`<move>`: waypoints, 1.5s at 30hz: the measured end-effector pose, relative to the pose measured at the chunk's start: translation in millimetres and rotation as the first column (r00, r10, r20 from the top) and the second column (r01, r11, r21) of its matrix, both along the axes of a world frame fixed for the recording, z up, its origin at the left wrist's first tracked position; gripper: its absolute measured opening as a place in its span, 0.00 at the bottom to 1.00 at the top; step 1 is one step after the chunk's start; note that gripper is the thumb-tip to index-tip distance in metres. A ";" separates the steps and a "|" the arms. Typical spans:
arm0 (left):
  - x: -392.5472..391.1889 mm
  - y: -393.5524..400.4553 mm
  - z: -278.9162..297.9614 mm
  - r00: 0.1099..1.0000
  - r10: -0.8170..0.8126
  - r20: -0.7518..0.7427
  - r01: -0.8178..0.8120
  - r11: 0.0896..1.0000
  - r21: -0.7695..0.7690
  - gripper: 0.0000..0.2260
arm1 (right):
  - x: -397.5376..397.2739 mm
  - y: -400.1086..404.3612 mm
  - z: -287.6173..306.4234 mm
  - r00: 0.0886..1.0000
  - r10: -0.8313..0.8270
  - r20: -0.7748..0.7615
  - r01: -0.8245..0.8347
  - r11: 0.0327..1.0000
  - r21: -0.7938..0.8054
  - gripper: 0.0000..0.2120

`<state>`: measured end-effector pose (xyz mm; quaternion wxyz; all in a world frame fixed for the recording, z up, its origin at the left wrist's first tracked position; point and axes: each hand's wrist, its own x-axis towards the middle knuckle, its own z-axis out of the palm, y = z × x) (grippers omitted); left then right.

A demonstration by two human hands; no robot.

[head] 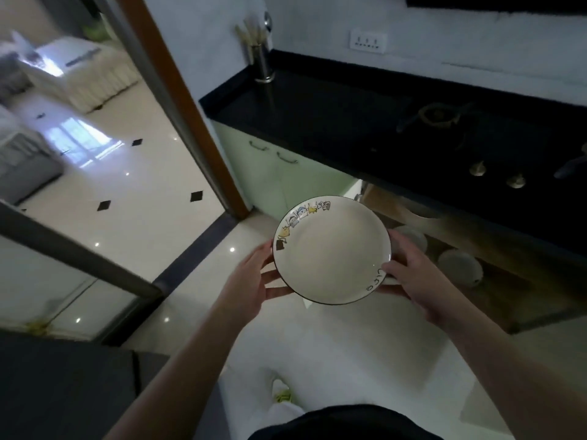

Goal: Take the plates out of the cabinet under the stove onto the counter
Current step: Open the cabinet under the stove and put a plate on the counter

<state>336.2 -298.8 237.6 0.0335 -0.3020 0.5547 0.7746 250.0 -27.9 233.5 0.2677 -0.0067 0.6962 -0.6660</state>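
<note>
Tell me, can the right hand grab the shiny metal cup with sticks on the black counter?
Probably not yet: the right hand is holding the white round plate, and the metal cup stands far back.

Home kitchen: black counter (317, 115), stove (444, 122), cabinets (286, 176).

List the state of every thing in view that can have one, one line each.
Plate: held level in the air, empty, not yet on the counter.
Left hand: grip closed on the plate's left rim.
Right hand: grip closed on the plate's right rim.
Cabinet under the stove: open, round dishes still inside.
Green cabinet doors: shut.
Stove: no flame visible.
Counter: no plate visible on it.
Utensil holder: upright, with chopsticks.
</note>
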 end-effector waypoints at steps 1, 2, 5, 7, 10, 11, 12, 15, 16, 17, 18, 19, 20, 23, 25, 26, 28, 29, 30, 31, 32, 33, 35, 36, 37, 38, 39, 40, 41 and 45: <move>7.5 -14.0 0.8 0.999 0.040 -0.003 -0.040 0.999 0.002 0.12 | -2.2 -16.3 1.7 1.000 0.030 -0.007 -0.030 0.999 -0.012 0.28; 13.9 -28.1 0.8 0.997 0.071 -0.005 -0.071 0.997 -0.001 0.12 | -3.9 -33.4 3.0 0.998 0.056 -0.011 -0.056 0.998 -0.016 0.29; 29.7 -72.3 0.5 0.991 0.134 -0.009 -0.134 0.991 -0.010 0.11 | -8.7 -87.6 5.0 0.992 0.126 -0.021 -0.126 0.992 -0.010 0.28; 38.0 -104.0 0.9 0.985 0.174 -0.005 -0.174 0.985 0.000 0.10 | -9.8 -125.5 6.0 0.988 0.151 -0.026 -0.151 0.988 0.003 0.28; 47.9 -152.1 1.1 0.974 0.223 -0.030 -0.223 0.975 0.004 0.09 | -9.2 -181.6 8.1 0.985 0.170 -0.039 -0.170 0.985 0.013 0.28; 50.1 -167.4 1.2 0.971 0.235 -0.035 -0.235 0.972 0.003 0.09 | -9.3 -198.6 7.4 0.985 0.169 -0.042 -0.169 0.986 0.012 0.26; 51.3 -181.7 1.1 0.968 0.251 -0.033 -0.251 0.968 0.003 0.08 | -9.6 -214.5 5.9 0.986 0.163 -0.041 -0.162 0.987 0.010 0.24; 52.2 -219.4 0.4 0.961 0.277 -0.024 -0.277 0.961 0.008 0.08 | -9.1 -254.6 3.1 0.991 0.131 -0.022 -0.131 0.991 -0.002 0.18; 51.3 -229.8 0.7 0.962 0.273 -0.024 -0.273 0.962 0.007 0.08 | -9.0 -265.2 2.4 0.993 0.118 -0.023 -0.118 0.993 -0.003 0.17; 49.7 -239.3 0.9 0.962 0.272 -0.023 -0.272 0.962 0.008 0.08 | -9.0 -274.9 2.1 0.994 0.109 -0.024 -0.109 0.994 -0.003 0.16; 48.0 -247.8 0.6 0.962 0.273 -0.020 -0.273 0.962 0.007 0.08 | -9.4 -283.3 1.8 0.995 0.102 -0.022 -0.102 0.995 -0.002 0.16; 45.5 -255.4 -0.3 0.962 0.272 -0.019 -0.272 0.962 0.005 0.08 | -10.4 -290.1 1.2 0.995 0.099 -0.017 -0.099 0.995 -0.002 0.16; 42.1 -262.4 -1.2 0.964 0.265 -0.023 -0.265 0.964 0.005 0.09 | -12.8 -296.1 0.3 0.995 0.096 -0.011 -0.096 0.995 -0.001 0.16; 25.7 -281.2 -4.2 0.970 0.242 -0.034 -0.242 0.970 0.011 0.10 | -28.2 -312.0 -2.4 0.996 0.088 -0.006 -0.088 0.996 0.004 0.17; 10.4 -292.4 -8.4 0.974 0.223 -0.029 -0.223 0.975 0.015 0.11 | -42.3 -321.8 -4.6 0.997 0.083 -0.005 -0.083 0.996 0.021 0.17; 1.5 -298.1 -10.8 0.977 0.213 -0.027 -0.213 0.977 0.016 0.11 | -50.6 -326.6 -6.3 0.997 0.078 -0.002 -0.078 0.997 0.024 0.17; -19.3 -310.6 -13.8 0.982 0.186 -0.035 -0.185 0.983 0.018 0.12 | -68.8 -337.3 -11.0 0.998 0.061 0.003 -0.061 0.998 0.016 0.17; -30.5 -317.4 -14.4 0.984 0.171 -0.043 -0.170 0.985 0.018 0.13 | -78.3 -343.2 -13.3 0.999 0.051 0.008 -0.051 0.999 0.011 0.18; -42.2 -324.6 -15.2 0.986 0.157 -0.052 -0.156 0.988 0.015 0.13 | -88.8 -349.6 -15.6 0.999 0.042 0.014 -0.042 0.999 0.005 0.18; -55.3 -332.3 -16.1 0.988 0.144 -0.058 -0.143 0.990 0.010 0.14 | -100.8 -356.5 -17.8 0.999 0.036 0.019 -0.036 0.999 -0.001 0.18; -67.9 -339.9 -16.6 0.989 0.132 -0.060 -0.132 0.991 0.004 0.14 | -113.0 -363.9 -19.4 0.999 0.036 0.022 -0.036 0.999 -0.004 0.18; -80.3 -347.5 -16.5 0.990 0.123 -0.065 -0.123 0.992 -0.001 0.14 | -125.1 -371.8 -20.0 0.999 0.034 0.027 -0.034 0.999 -0.007 0.18; -104.9 -363.8 -14.3 0.991 0.107 -0.077 -0.107 0.994 0.003 0.15 | -149.5 -388.5 -19.4 0.999 0.022 0.038 -0.021 1.000 -0.015 0.18; -115.5 -372.0 -13.6 0.992 0.102 -0.076 -0.102 0.995 -0.001 0.15 | -160.3 -396.4 -18.9 0.999 0.022 0.042 -0.021 1.000 -0.017 0.18; -125.6 -380.3 -13.0 0.992 0.101 -0.078 -0.102 0.995 -0.006 0.16 | -170.6 -404.4 -18.1 0.999 0.024 0.043 -0.023 1.000 -0.022 0.18; -135.3 -388.6 -12.1 0.991 0.105 -0.083 -0.106 0.994 -0.004 0.17 | -181.0 -412.5 -17.2 0.999 0.027 0.040 -0.026 0.999 -0.031 0.17; -145.1 -396.6 -11.3 0.990 0.111 -0.085 -0.111 0.994 0.004 0.18 | -191.4 -420.7 -16.7 0.999 0.034 0.038 -0.033 0.999 -0.041 0.18; -153.9 -404.4 -11.2 0.990 0.114 -0.083 -0.114 0.993 0.009 0.20 | -200.8 -428.2 -16.3 0.998 0.045 0.038 -0.043 0.998 -0.046 0.19; -162.5 -412.1 -11.3 0.990 0.113 -0.081 -0.113 0.994 0.010 0.21 | -209.7 -435.7 -15.7 0.998 0.053 0.038 -0.052 0.998 -0.046 0.19; -198.6 -441.8 -12.5 0.991 0.118 -0.060 -0.119 0.993 -0.015 0.19 | -242.4 -465.2 -12.1 0.997 0.068 0.032 -0.067 0.997 -0.047 0.22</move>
